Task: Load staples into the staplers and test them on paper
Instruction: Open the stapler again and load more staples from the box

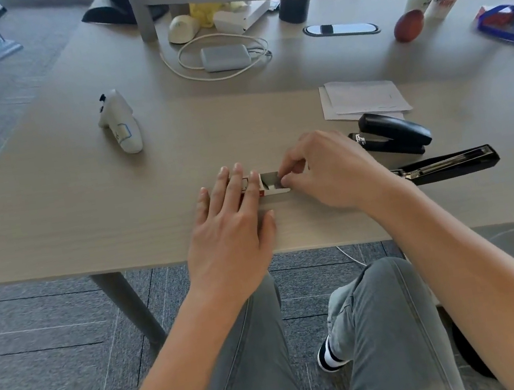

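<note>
A small red-and-white staple box point(271, 188) lies on the table near the front edge, its tray slid out to the right with silvery staples showing. My left hand point(232, 219) lies flat with its fingers pressing on the box's sleeve. My right hand point(323, 170) pinches at the staples in the open tray. To the right lie two black staplers: one point(396, 134) shut, the other point(448, 165) opened with its metal channel exposed. White paper sheets point(363, 97) lie behind them.
A white game controller point(120, 122) lies at the left. At the back are a grey power bank with white cable point(225, 57), a brown ball point(408, 25), a blue-and-red bag point(509, 21) and assorted clutter under a grey shelf. The table's front edge point(91, 270) is close.
</note>
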Demonstrator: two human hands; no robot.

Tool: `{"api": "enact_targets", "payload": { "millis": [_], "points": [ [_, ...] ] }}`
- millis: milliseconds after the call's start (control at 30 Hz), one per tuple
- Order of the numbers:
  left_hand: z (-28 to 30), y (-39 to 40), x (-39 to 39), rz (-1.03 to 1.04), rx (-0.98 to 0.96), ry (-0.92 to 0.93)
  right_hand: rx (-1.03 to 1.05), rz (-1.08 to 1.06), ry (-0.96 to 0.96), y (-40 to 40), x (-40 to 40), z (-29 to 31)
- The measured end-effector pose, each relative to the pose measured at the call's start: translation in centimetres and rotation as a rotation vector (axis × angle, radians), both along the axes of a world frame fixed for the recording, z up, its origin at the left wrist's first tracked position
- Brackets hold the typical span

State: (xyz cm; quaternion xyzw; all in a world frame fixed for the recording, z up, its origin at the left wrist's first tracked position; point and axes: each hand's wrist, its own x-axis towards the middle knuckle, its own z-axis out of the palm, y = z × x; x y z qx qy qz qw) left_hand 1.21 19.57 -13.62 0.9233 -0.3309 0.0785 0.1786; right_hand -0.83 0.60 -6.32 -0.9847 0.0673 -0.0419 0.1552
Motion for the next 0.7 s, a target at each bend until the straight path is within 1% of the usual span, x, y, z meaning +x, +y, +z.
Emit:
{"api": "enact_targets", "payload": {
  "millis": [100,200,367,500,567,700],
  "points": [
    [0.1,-0.1,-0.1,0.009,0.005,-0.003,-0.008,-0.02,0.082,0.1,0.8,0.7],
    [0.1,-0.3,-0.2,0.014,0.016,-0.008,-0.002,-0.024,0.119,0.3,1.4,0.9],
    [0.2,-0.3,-0.3,0.014,0.025,-0.01,0.073,-0.013,0.141,0.3,1.4,0.7],
    [0.2,-0.3,-0.3,0.02,0.011,-0.021,0.052,0.012,0.159,0.1,1.4,0.5],
    [0.3,-0.3,-0.3,0.018,0.005,-0.023,0.038,0.019,0.133,0.2,1.4,0.4],
    [0.3,-0.1,-0.3,0.008,-0.001,-0.003,0.083,0.007,-0.085,0.4,0.9,0.1]
  ]
}}
